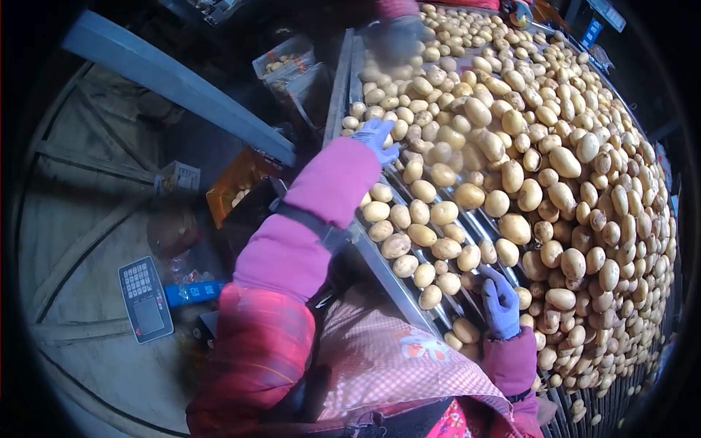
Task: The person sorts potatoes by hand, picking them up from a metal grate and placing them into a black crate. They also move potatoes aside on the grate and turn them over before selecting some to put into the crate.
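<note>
- The round, pale-yellow potatoes (pixel 564 162) lay in a thick heap to the right and ahead, thinning to a looser scatter over the shiny metal rollers (pixel 482 225) between the two hands.
- The left hand (pixel 376 140), in a lavender glove, lay on the near-side potatoes with its fingers spread; whether they gripped one could not be told.
- The right hand (pixel 501 306), gloved alike, rested among potatoes lower down, fingers parted and slightly bent, with none seen between them.
- Gaps showed between the rollers near the right hand. If they were turning, which could not be told, a fingertip or loose glove fabric could have been drawn in.
- The purple-pink left sleeve cover (pixel 332 179), with its dark band (pixel 299 219), reached across the grey metal side rail (pixel 387 269); a careless sweep of that arm might have knocked potatoes over the edge.
- The heap looked steep beside the thinner patch, so pulling from its foot could have sent potatoes rolling onto the right hand.
- Some potatoes bore brown patches; with so many overlapping, a marked one could easily have been missed.
- Another person's dark, blurred hand (pixel 398 40) was over the far end, well apart from the left hand; a long reach there might have ended in a bump.
</note>
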{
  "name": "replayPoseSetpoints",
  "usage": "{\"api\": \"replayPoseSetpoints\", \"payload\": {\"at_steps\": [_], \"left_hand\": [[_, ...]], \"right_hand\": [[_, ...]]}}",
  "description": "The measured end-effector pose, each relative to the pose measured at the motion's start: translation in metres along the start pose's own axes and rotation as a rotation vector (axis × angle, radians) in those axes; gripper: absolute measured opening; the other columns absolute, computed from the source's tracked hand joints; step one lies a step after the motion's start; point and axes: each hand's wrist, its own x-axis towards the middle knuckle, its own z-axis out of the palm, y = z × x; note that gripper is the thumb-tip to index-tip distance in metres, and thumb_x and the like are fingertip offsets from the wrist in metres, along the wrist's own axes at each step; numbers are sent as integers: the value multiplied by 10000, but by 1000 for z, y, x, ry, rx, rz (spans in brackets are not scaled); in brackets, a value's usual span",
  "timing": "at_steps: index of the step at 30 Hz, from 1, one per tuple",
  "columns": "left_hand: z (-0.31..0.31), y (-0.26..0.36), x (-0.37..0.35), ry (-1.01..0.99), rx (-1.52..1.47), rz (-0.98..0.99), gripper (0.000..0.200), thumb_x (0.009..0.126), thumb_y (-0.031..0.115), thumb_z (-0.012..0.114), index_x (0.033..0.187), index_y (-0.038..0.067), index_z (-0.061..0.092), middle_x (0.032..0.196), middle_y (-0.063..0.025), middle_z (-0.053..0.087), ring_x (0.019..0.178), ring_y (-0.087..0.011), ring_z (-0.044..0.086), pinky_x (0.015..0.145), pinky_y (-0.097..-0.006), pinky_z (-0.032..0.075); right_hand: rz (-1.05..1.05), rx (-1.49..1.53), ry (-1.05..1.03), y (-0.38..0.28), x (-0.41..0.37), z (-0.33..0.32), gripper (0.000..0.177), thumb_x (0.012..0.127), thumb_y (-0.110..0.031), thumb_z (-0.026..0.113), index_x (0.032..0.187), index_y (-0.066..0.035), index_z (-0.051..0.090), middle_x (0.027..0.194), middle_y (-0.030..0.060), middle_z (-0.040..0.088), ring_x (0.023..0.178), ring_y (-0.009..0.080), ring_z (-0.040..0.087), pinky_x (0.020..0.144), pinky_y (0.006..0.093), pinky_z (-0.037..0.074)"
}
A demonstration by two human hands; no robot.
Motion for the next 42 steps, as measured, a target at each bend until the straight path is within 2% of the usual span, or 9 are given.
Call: {"api": "replayPoseSetpoints", "payload": {"at_steps": [7, 8, 11, 17, 23, 30, 32, 36, 42], "left_hand": [[25, -17, 8, -191, 29, -334, 583, 791, 371, 690, 1289, 99, 556, 1198, -205, 572, 1099, -368, 578, 897, -441, 499], [13, -27, -11, -121, 153, -10, 532, 764, 341, 702, 1225, 100, 590, 1142, -200, 592, 1047, -361, 597, 895, -435, 498], [-30, 29, -6, -297, 97, -210, 442, 742, 263, 715, 1136, 88, 616, 1098, -192, 600, 1033, -352, 597, 910, -428, 484], [-36, 96, -80, -135, -293, 312, 258, 743, 124, 660, 999, 96, 642, 1036, -137, 618, 934, -347, 611, 793, -438, 505], [-15, 175, -141, -451, -147, 534, 291, 781, 190, 642, 1066, 130, 631, 1057, -93, 612, 971, -273, 614, 794, -424, 495], [-6, 132, -97, -242, -96, 406, 293, 827, 276, 642, 1058, 96, 619, 1014, -121, 614, 910, -298, 627, 750, -433, 497], [-15, 133, -75, -301, -113, -74, 326, 853, 329, 642, 1061, 79, 620, 1005, -133, 620, 887, -311, 626, 746, -439, 494], [-23, 154, -49, -216, 50, 164, 375, 869, 396, 628, 1066, 78, 640, 952, -146, 662, 845, -300, 638, 700, -416, 504], [-22, 185, -29, -506, 39, -17, 385, 847, 422, 636, 984, 64, 667, 877, -140, 682, 788, -321, 652, 680, -398, 518]], "right_hand": [[12, -9, -19, -10, 0, -1, 298, 975, -153, 543, 1232, -14, 603, 1111, 113, 657, 1033, 177, 606, 916, 305, 477], [20, -84, -24, -7, 0, -2, 304, 974, -155, 545, 1237, -12, 600, 1111, 122, 657, 1047, 189, 604, 928, 312, 470], [38, -31, -15, -15, -1, -1, 307, 974, -160, 544, 1236, -10, 600, 1108, 128, 658, 1058, 197, 603, 939, 317, 464], [6, -78, -2, -5, 1, -2, 320, 977, -196, 543, 1237, -20, 603, 1111, 127, 666, 1050, 198, 616, 936, 330, 472], [-6, -63, -8, -4, -1, 0, 327, 979, -210, 542, 1240, -21, 600, 1114, 126, 667, 1052, 199, 618, 933, 327, 474], [16, -27, -24, -8, -1, -1, 321, 984, -207, 544, 1239, -20, 600, 1107, 114, 670, 1048, 175, 611, 930, 313, 476], [8, -6, -13, -5, -2, 2, 320, 985, -209, 545, 1237, -21, 601, 1105, 111, 670, 1045, 172, 609, 931, 312, 475], [-12, 45, -12, -5, 0, 2, 312, 986, -207, 548, 1231, -23, 605, 1101, 108, 669, 1040, 174, 611, 935, 306, 472], [-8, 9, -6, -9, 0, 0, 303, 976, -206, 569, 1218, -30, 615, 1099, 94, 664, 976, 149, 613, 861, 295, 499]]}}
